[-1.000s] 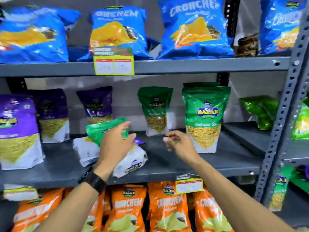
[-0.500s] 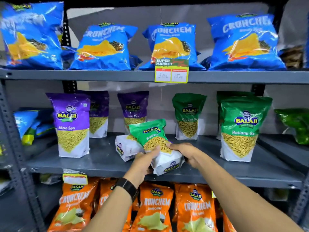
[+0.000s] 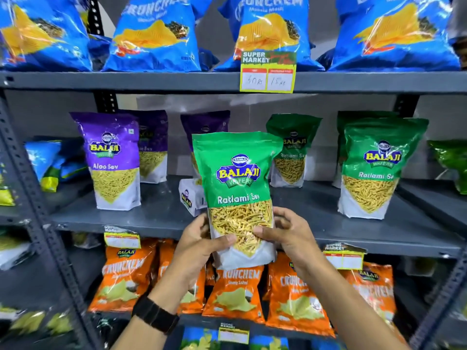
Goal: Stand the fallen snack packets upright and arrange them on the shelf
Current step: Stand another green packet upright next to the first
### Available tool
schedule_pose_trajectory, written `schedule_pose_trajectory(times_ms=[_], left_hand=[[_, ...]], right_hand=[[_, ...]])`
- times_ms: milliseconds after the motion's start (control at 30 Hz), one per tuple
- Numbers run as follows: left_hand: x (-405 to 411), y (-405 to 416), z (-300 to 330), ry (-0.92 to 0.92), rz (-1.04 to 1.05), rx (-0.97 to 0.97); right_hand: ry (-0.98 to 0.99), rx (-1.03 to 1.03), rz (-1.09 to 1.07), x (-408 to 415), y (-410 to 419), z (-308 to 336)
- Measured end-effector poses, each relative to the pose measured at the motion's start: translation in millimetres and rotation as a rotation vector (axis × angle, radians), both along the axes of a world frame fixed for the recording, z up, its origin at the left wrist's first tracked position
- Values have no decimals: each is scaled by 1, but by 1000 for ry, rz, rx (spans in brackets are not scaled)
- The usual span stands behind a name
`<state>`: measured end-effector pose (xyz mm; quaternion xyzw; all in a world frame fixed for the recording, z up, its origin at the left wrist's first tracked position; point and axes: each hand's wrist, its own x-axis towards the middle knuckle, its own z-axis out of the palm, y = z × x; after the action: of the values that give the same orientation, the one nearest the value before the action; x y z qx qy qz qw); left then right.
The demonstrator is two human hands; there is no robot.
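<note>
Both my hands are clamped on the green Ratlami Sev pkt (image 3: 238, 195), one per side, down at its lower half. My left hand (image 3: 199, 245) wraps the left edge w/ the thumb lying across the front over the clear window of sev; my right hand (image 3: 288, 236) mirrors it on the right edge, thumb on the front, fingers curled behind. Black watch (image 3: 155, 315) sits on my left wrist. The pkt is upright, label facing me, held in the air in front of the middle shelf (image 3: 156, 218); its white base hangs below the shelf's front lip, so it's not resting on the shelf.

Just behind the pkt, to its left, a fallen pkt (image 3: 190, 198) lies on its side on the shelf, white base end w/ logo pointing at me. Partly hidden, can't tell its flavour.

Further left on the same shelf a purple Aloo Sev pkt (image 3: 113, 160) stands upright near the front, more purple ones behind. To the right, another green Ratlami Sev pkt (image 3: 379, 170) stands upright near the front, one more (image 3: 293, 150) at the back.

Above: blue Crunchem bags (image 3: 154, 36) and a yellow price tag (image 3: 267, 73) on the shelf edge. Below: orange Crunchem bags (image 3: 123, 276).
</note>
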<state>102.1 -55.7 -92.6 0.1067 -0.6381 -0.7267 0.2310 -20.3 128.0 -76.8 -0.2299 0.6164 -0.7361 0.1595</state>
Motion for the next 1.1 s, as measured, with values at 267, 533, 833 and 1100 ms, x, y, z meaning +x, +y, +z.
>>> schedule_pose_trajectory(times_ms=[267, 533, 833, 1100], left_hand=[[-9, 5, 12, 16, -1, -91], [-114, 25, 27, 34, -46, -167], [-215, 46, 5, 31, -61, -253], [-224, 39, -13, 2, -71, -241]], right_hand=[[48, -5, -17, -9, 10, 10], [143, 40, -166, -89, 32, 36], [222, 107, -316, -169, 37, 8], [247, 80, -326, -181, 33, -20]])
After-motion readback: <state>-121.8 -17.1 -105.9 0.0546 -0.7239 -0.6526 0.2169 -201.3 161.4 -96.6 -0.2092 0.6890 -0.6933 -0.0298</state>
